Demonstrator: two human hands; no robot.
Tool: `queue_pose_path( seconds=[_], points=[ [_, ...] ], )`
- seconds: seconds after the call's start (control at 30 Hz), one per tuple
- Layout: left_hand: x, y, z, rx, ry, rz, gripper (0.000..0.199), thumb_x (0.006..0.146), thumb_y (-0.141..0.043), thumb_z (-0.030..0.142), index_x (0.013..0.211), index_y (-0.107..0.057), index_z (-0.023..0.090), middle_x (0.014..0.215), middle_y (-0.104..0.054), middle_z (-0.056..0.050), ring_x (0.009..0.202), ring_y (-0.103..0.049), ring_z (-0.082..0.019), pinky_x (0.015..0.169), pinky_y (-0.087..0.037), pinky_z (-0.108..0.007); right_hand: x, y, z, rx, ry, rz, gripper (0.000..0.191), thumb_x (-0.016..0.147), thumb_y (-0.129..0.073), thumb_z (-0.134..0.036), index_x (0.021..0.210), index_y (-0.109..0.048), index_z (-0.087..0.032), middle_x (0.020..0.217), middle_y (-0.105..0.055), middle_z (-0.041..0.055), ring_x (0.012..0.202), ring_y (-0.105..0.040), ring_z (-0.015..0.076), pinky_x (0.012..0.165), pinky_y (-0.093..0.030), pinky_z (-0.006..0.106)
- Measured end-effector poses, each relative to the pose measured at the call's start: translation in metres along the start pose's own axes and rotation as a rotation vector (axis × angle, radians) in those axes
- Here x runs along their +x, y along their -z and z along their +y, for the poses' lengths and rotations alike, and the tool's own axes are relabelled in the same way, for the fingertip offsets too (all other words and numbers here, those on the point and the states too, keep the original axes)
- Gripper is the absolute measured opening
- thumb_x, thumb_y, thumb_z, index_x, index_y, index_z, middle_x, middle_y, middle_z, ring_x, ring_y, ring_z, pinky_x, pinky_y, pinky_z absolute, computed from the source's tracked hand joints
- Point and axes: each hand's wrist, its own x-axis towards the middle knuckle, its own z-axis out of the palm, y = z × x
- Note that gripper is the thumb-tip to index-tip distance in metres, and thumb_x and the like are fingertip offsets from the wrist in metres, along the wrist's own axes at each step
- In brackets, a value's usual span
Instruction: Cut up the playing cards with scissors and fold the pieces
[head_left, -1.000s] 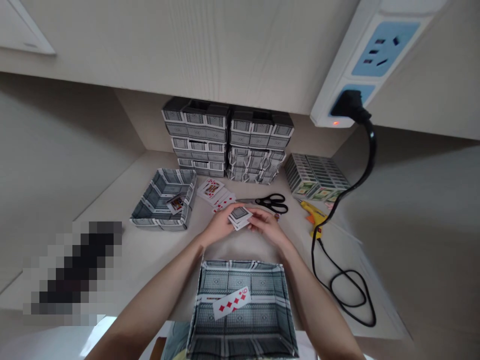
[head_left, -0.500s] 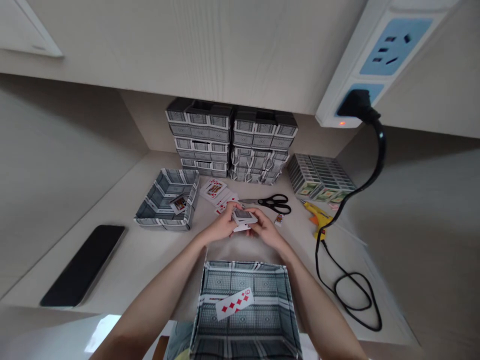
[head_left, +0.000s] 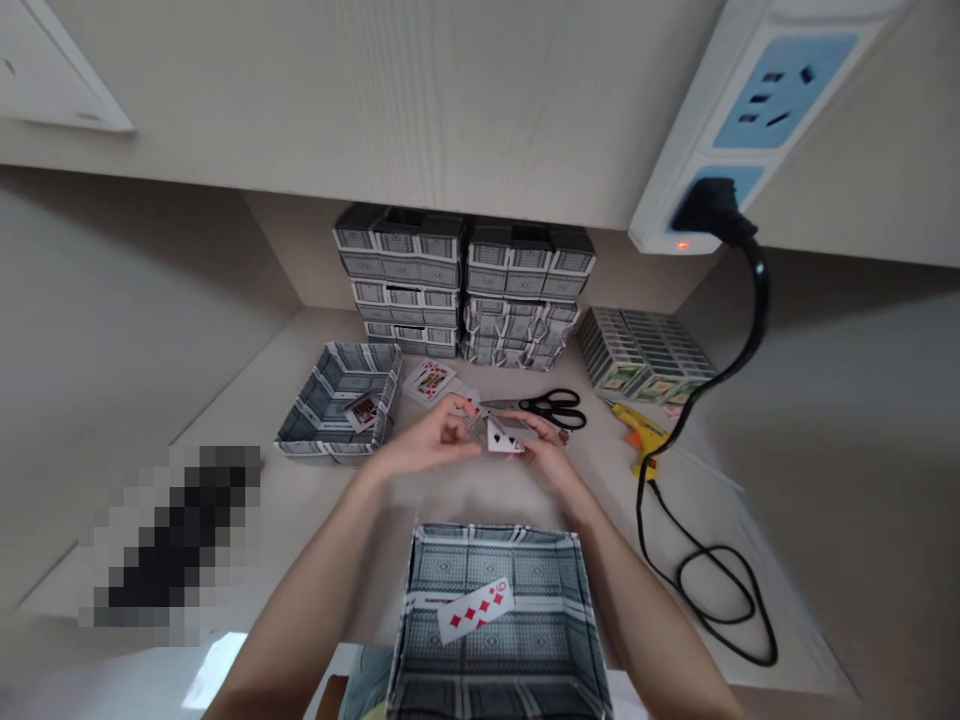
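Note:
My right hand [head_left: 546, 448] grips playing cards [head_left: 504, 440], with the face of a black-suited one turned toward me. To the left of them is my left hand [head_left: 431, 437], thumb and forefinger apart and the other fingers curled, with nothing visible in it. Near me, below both hands, stands an open box made of grey-backed cards [head_left: 442, 568], and a nine of diamonds [head_left: 475, 610] lies inside it. Loose cards [head_left: 430, 380] lie on the table beyond my left hand. Black-handled scissors [head_left: 555, 408] rest just past my right fingers.
Another card box [head_left: 300, 440] with a card inside stands at left. Stacked card boxes [head_left: 409, 265] and card packs [head_left: 637, 350] line the back. A yellow glue gun [head_left: 637, 435] lies right, its cord near a power strip [head_left: 750, 130]. A pixelated dark object [head_left: 180, 540] is at left.
My hands have moved apart, the left one off the cards and leftward. The cards stay in my right hand, now tilted with a face showing.

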Motion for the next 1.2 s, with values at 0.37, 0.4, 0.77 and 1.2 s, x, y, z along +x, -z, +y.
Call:
queue_pose_path(
  seconds=[0.37, 0.4, 0.77, 1.2],
  points=[
    [-0.028, 0.089, -0.014, 0.887, 0.148, 0.851, 0.03, 0.065, -0.056, 0.027, 0.094, -0.059, 0.016, 0.09, -0.061, -0.009, 0.086, -0.056, -0.021, 0.075, -0.044, -0.031, 0.005, 0.004, 0.0, 0.132, -0.057, 0.031, 0.028, 0.061, -0.065, -0.018, 0.089, -0.065, -0.02, 0.094, -0.064, 0.0034, 0.071, -0.057, 0.0148, 0.049, -0.045, 0.021],
    [-0.03, 0.091, -0.019, 0.989, 0.239, 0.755, 0.034, 0.064, -0.057, 0.025, 0.096, -0.06, 0.015, 0.094, -0.061, -0.012, 0.09, -0.056, -0.024, 0.077, -0.043, -0.033, 0.005, 0.004, 0.0, 0.131, -0.053, 0.035, 0.027, 0.061, -0.065, -0.018, 0.089, -0.065, -0.02, 0.094, -0.064, 0.0032, 0.071, -0.058, 0.0148, 0.049, -0.045, 0.022],
    [-0.038, 0.084, -0.005, 1.06, 0.617, 1.137, 0.03, 0.075, -0.048, 0.034, 0.091, -0.063, 0.014, 0.079, -0.065, -0.017, 0.074, -0.061, -0.033, 0.059, -0.044, -0.04, 0.006, 0.004, 0.001, 0.089, -0.049, 0.062, 0.035, 0.063, -0.062, -0.02, 0.098, -0.06, -0.02, 0.081, -0.063, 0.0015, 0.039, -0.042, 0.005, 0.031, -0.025, 0.017],
    [0.004, 0.01, -0.012, 1.008, -0.607, 0.8, 0.009, 0.073, -0.055, 0.015, 0.082, -0.059, 0.018, 0.078, -0.065, -0.003, 0.076, -0.059, -0.013, 0.072, -0.046, -0.025, 0.0, -0.002, -0.003, -0.168, 0.143, -0.013, 0.029, 0.063, -0.056, -0.018, 0.091, -0.053, -0.021, 0.063, -0.058, -0.0046, 0.041, -0.046, 0.0063, 0.036, -0.034, 0.016]
  ],
)
